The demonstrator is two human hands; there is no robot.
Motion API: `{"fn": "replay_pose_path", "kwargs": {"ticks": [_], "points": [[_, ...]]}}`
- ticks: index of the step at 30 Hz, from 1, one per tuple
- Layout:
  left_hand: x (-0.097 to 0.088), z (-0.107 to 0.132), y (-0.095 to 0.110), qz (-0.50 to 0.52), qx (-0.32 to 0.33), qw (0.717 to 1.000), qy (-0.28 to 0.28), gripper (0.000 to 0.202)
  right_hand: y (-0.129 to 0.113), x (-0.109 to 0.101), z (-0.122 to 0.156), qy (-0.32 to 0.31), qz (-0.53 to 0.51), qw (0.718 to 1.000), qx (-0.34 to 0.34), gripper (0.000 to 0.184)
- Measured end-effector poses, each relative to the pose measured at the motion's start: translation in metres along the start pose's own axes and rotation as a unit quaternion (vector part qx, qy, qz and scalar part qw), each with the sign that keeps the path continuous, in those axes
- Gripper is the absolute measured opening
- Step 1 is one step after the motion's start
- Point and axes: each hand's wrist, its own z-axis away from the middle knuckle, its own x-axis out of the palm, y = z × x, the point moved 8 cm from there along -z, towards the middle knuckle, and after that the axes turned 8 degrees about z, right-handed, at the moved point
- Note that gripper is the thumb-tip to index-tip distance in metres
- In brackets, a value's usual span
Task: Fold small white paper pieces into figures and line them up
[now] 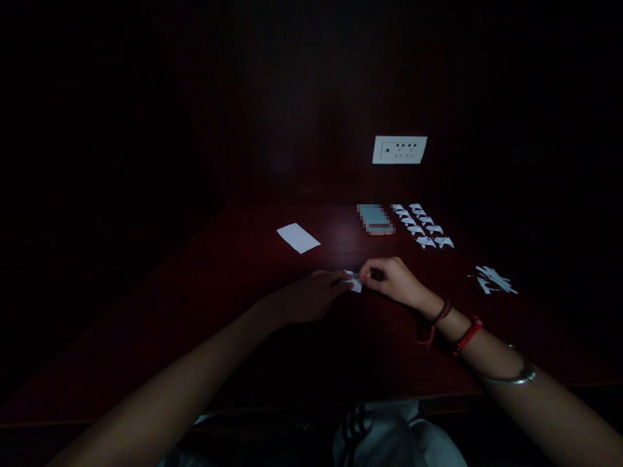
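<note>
A small piece of folded white paper [355, 285] lies on the dark red table between my two hands. My left hand [314, 295] reaches in from the left with its fingers stretched out, and the fingertips press the paper down against the tabletop. At the paper's right edge, my right hand [389, 275] is curled, thumb and forefinger pinched on the sheet. Part of the paper is hidden under the fingers, so its exact folds cannot be made out.
A flat white sheet [298, 238] lies beyond my left hand. Farther back are a blurred-out phone-like object [376, 219] and two rows of small folded paper pieces [416, 229]. Thin paper strips [496, 279] lie in a pile at right. A wall socket [399, 150] is above the table [195, 305].
</note>
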Motion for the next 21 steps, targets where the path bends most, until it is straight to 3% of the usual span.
{"fn": "replay_pose_path", "kwargs": {"ticks": [4,12,21], "points": [[-0.004,0.0,0.001,0.004,-0.001,1.0,-0.001,0.048,-0.004,-0.001,0.001,0.005,0.026,0.999,-0.017,0.009],[-0.008,0.0,-0.001,0.04,-0.014,0.999,0.0,0.05,-0.019,0.007,0.004,-0.032,0.068,0.99,-0.122,0.013],[-0.005,-0.002,0.001,0.02,-0.011,1.0,0.004,0.051,-0.022,0.011,0.007,-0.063,0.093,0.983,-0.142,0.016]]}}
